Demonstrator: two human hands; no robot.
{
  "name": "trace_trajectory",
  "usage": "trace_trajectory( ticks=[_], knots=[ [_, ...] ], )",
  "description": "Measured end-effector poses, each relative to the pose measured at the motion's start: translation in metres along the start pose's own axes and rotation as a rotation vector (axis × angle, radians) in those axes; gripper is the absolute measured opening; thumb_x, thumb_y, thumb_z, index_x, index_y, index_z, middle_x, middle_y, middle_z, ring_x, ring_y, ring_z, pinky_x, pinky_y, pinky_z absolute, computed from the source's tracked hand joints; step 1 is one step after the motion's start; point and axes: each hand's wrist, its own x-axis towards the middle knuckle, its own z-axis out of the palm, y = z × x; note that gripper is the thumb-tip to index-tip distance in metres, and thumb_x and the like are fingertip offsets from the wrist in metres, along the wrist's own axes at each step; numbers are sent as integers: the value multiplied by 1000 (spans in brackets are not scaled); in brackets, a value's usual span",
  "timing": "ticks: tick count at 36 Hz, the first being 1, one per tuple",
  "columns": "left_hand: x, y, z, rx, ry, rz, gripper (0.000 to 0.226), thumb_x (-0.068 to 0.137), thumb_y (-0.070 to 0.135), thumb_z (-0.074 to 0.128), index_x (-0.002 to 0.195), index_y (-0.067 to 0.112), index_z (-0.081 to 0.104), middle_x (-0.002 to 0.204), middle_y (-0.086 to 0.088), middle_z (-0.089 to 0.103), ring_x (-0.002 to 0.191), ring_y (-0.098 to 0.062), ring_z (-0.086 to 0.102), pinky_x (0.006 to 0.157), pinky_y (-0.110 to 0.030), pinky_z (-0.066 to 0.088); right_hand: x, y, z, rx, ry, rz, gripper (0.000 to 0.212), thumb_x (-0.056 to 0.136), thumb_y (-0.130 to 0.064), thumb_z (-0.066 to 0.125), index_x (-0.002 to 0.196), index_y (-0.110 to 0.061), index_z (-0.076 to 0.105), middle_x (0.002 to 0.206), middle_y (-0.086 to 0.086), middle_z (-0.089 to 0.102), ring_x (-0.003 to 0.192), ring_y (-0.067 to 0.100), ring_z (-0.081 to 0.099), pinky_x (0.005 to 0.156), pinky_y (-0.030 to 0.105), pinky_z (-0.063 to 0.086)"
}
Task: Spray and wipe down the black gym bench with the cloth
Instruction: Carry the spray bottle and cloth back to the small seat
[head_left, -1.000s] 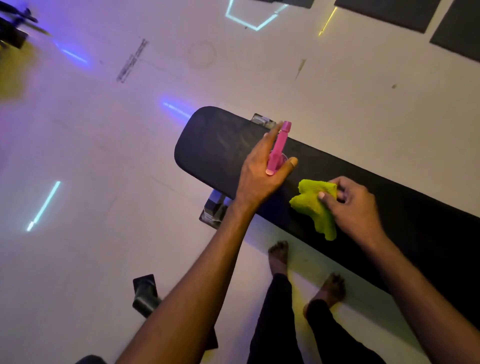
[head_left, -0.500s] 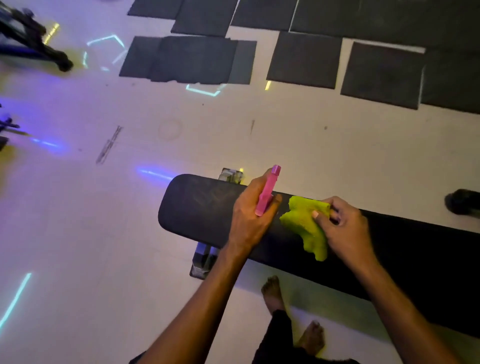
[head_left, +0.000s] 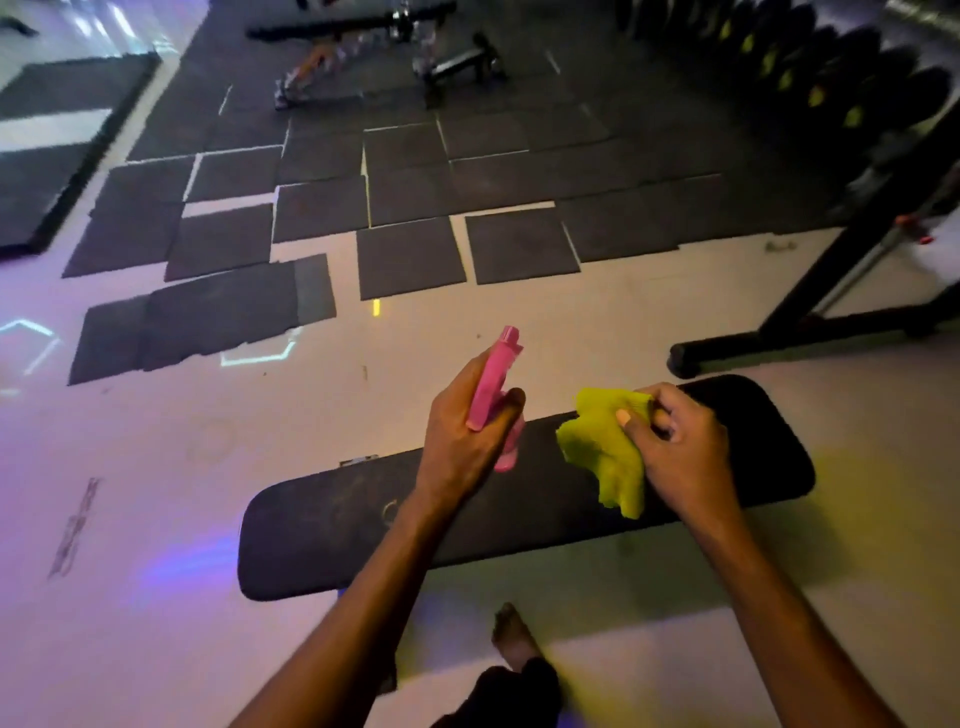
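Left hand (head_left: 462, 436) grips spray bottle (head_left: 493, 379); right hand (head_left: 680, 452) bunches cloth (head_left: 602, 452) above bench (head_left: 332, 540).

You stand barefoot on a pale, glossy floor (head_left: 156, 457), and the long black padded gym bench (head_left: 322, 540) runs across it in front of you. Dark square rubber floor mats (head_left: 410, 260) lie flat on the floor beyond the bench, some tight together and some with pale gaps between. To your right, the black metal base of a rack (head_left: 789, 343) rests on the floor just beyond the bench's far end.
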Motion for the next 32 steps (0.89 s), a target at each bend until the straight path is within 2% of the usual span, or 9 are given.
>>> trace_trajectory(
  ticks=[5, 7, 9, 12, 17, 24, 26, 30, 32],
  knots=[
    [-31, 38, 14, -2, -147, 40, 55, 100, 15, 58, 153, 21, 44, 142, 11, 60, 108, 14, 63, 96, -10, 48, -58, -5, -43, -52, 139, 10, 8, 94, -7, 72, 93, -4, 65, 86, 16, 73, 85, 33, 73, 76, 43, 57],
    [-47, 52, 18, -21, -198, 35, 55, 99, 9, 59, 151, 19, 47, 142, 10, 61, 116, 8, 62, 100, -22, 52, -84, -9, -57, -72, 185, 34, 7, 94, -9, 72, 93, -6, 66, 86, 14, 74, 85, 30, 73, 76, 42, 57],
    [-63, 67, 22, -43, -236, 31, 52, 95, 12, 58, 146, 25, 54, 133, 17, 66, 118, 3, 64, 103, -37, 56, -111, -12, -70, -119, 242, 53, 7, 94, -11, 72, 93, -8, 67, 84, 10, 74, 82, 28, 72, 75, 42, 57],
    [-85, 90, 25, -65, -316, 36, 47, 91, 23, 57, 133, 44, 59, 114, 30, 70, 105, 3, 68, 96, -46, 59, -151, -18, -84, -237, 348, 47, 8, 93, -17, 74, 92, -13, 68, 82, 6, 74, 78, 28, 70, 68, 37, 54],
    [-109, 111, 27, -121, -474, 114, 59, 83, 36, 56, 140, 21, 60, 127, 17, 70, 113, -7, 69, 99, -50, 57, -212, -33, -96, -423, 559, 92, 8, 94, -23, 73, 91, -17, 70, 82, 6, 76, 75, 32, 70, 66, 28, 43],
    [-140, 116, 16, -161, -764, 252, 47, 90, 29, 61, 136, 38, 57, 126, 26, 68, 117, -1, 66, 100, -34, 55, -292, -49, -77, -459, 779, 290, 10, 92, -28, 71, 96, -19, 70, 85, 9, 77, 82, 38, 71, 71, 45, 58],
    [-149, 112, 11, -186, -853, 285, 48, 93, 22, 63, 139, 33, 56, 124, 22, 69, 115, -4, 67, 100, -36, 56, -317, -55, -61, -506, 862, 344, 11, 94, -30, 68, 100, -22, 70, 84, 10, 77, 80, 39, 71, 70, 45, 58],
    [-172, 108, -7, -225, -985, 354, 51, 93, 27, 63, 142, 15, 57, 119, 14, 68, 108, -1, 66, 97, -19, 51, -372, -73, -30, -595, 1029, 468, 23, 92, -38, 60, 104, -22, 72, 78, 17, 74, 74, 41, 69, 63, 37, 53],
    [-187, 109, -19, -229, -1050, 398, 53, 92, 28, 62, 143, 13, 55, 125, 10, 67, 114, -3, 65, 101, -20, 49, -403, -82, -15, -575, 1059, 535, 25, 94, -38, 59, 105, -20, 74, 83, 20, 75, 78, 43, 69, 68, 42, 56]
  ],
)
